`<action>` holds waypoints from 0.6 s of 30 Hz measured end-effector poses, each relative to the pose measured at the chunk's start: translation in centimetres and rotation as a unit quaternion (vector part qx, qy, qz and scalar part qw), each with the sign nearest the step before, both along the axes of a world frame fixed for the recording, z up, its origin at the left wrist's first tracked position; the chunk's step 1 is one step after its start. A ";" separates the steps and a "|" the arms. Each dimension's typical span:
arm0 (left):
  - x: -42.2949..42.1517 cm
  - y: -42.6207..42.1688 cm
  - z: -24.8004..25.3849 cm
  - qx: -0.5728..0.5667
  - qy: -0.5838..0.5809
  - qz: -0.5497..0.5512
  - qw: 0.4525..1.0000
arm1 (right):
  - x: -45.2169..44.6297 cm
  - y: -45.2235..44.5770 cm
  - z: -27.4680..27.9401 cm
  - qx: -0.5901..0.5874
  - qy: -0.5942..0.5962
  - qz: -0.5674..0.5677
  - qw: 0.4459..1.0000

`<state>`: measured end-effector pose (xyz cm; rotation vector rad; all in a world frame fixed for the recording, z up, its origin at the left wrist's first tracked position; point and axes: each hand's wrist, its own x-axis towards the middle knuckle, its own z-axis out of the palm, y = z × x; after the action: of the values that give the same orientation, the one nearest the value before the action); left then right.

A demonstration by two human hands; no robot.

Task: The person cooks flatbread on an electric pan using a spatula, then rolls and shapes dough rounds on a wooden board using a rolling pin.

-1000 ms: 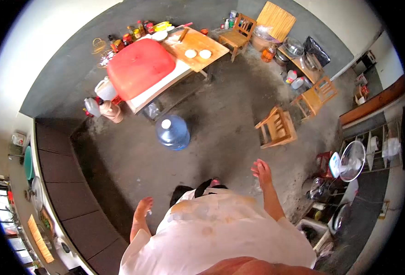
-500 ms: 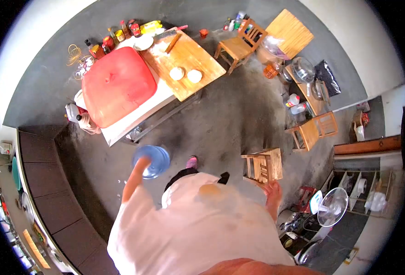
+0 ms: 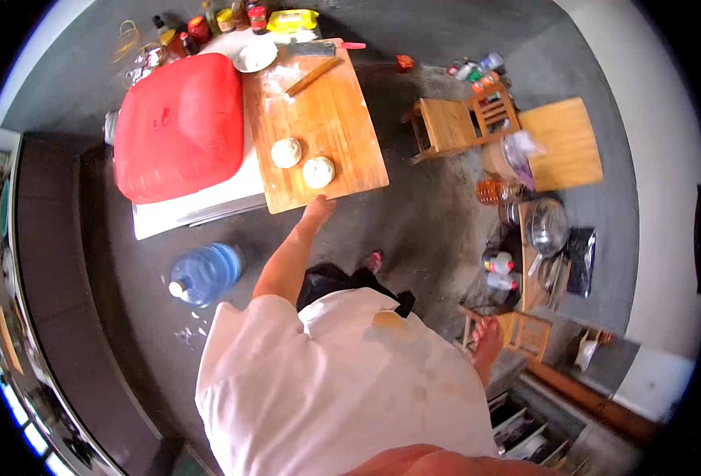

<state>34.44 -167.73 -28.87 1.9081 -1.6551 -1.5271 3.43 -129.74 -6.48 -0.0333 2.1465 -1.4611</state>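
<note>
My left hand (image 3: 319, 209) is at the near edge of the wooden board (image 3: 350, 119), just below two pale dough pieces (image 3: 286, 152) (image 3: 319, 171); its fingers are too small to make out. My right hand (image 3: 489, 333) is low at the right, in front of a wooden chair (image 3: 529, 335), with its fingers apart and nothing in them. On the board's far part lie a rolling pin (image 3: 313, 76) and a dark flat blade (image 3: 311, 49). A large red cover (image 3: 180, 127) stands on the table left of the board.
A blue water bottle (image 3: 206, 274) is on the floor at the left. Another wooden chair (image 3: 446, 125) stands right of the table. Bowls and bottles crowd a low bench (image 3: 535, 293) at the right. Jars and a white plate (image 3: 256, 55) are at the table's back.
The table and board are now nearer. My left hand has moved from over the water bottle to the board's edge. My right hand stays low at the right, and the view has turned.
</note>
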 end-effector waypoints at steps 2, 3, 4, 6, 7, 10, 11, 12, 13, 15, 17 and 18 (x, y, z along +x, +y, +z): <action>1.7 -1.0 -9.2 -0.054 -0.053 -0.062 0.995 | -7.0 -6.1 1.0 0.005 0.005 0.093 0.996; 2.4 -1.1 -11.6 -0.051 -0.054 -0.047 0.996 | -9.9 -9.8 1.7 0.002 0.013 0.172 0.985; 2.2 -1.3 -10.7 -0.016 -0.027 0.018 0.999 | -11.1 -14.7 3.1 0.011 0.011 0.193 0.981; 1.7 -1.9 -9.3 0.053 0.015 0.198 0.979 | -13.8 -22.1 3.7 0.011 0.009 0.276 0.961; 1.5 -2.5 -8.6 0.091 0.030 0.306 0.947 | -14.5 -26.1 4.1 0.026 0.018 0.323 0.946; 0.7 -3.4 -18.4 0.051 -0.058 0.312 0.947 | -14.4 -34.3 3.9 0.027 0.065 0.449 0.891; 0.5 -3.6 -23.6 0.009 -0.127 0.289 0.949 | -14.3 -35.8 3.1 0.020 0.049 0.456 0.888; 0.0 -3.5 -19.6 0.041 -0.065 0.339 0.937 | -14.2 -37.0 3.0 0.020 0.055 0.495 0.867; -0.6 -3.4 -14.4 0.072 -0.008 0.392 0.917 | -13.7 -38.5 2.7 0.014 0.061 0.532 0.844; -1.4 -4.5 -15.1 0.071 -0.008 0.497 0.865 | -13.2 -41.4 2.7 0.057 0.015 0.520 0.852; -2.0 -5.4 -15.0 0.129 -0.007 0.580 0.804 | -12.7 -45.0 2.2 0.110 -0.012 0.558 0.822; -2.4 -5.7 -10.5 0.157 0.054 0.602 0.781 | -12.1 -47.0 2.5 0.129 -0.018 0.570 0.811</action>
<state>32.01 -173.45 -39.38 2.1776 0.1000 -1.2329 -8.66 -176.78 -3.95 -0.9964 1.6713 -0.4372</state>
